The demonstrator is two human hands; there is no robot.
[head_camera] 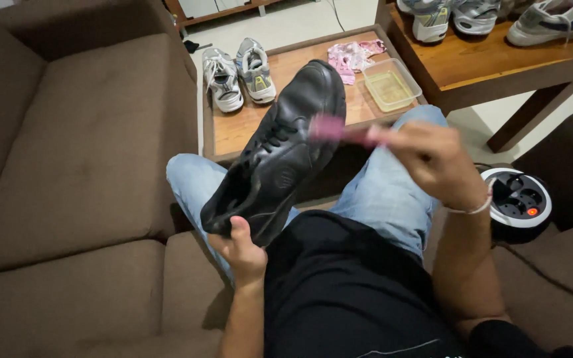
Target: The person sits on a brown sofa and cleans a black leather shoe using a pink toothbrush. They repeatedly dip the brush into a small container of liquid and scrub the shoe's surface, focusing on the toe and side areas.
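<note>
A brown sofa [81, 139] fills the left half of the frame, its seat cushions bare. The person sits at lower centre, legs in blue jeans [386, 192] stretched toward a low wooden worktop [233, 129] at upper centre; its raised rim runs just beyond the knees, with little room between.

A black lace-up shoe [276, 156] stands tilted across the centre of the frame, toe up and to the right, heel down. The left hand [241, 248] has its grip closed on the heel end, thumb pressed against the shoe's edge. The right hand [436, 162], right of centre, has its grip closed around the handle of a pink brush [329, 127], blurred; the brush head touches the shoe's side near the toe.

On the worktop sit a pair of grey-and-white trainers [239, 74] at the upper left part, a crumpled pink cloth [351, 56] and a clear shallow square tub [391, 85] just beside it. A second wooden worktop [499, 59] at upper right carries more pale trainers [475, 14]. A round white-and-black socket unit [518, 199] with a red light lies at right, near the right wrist.
</note>
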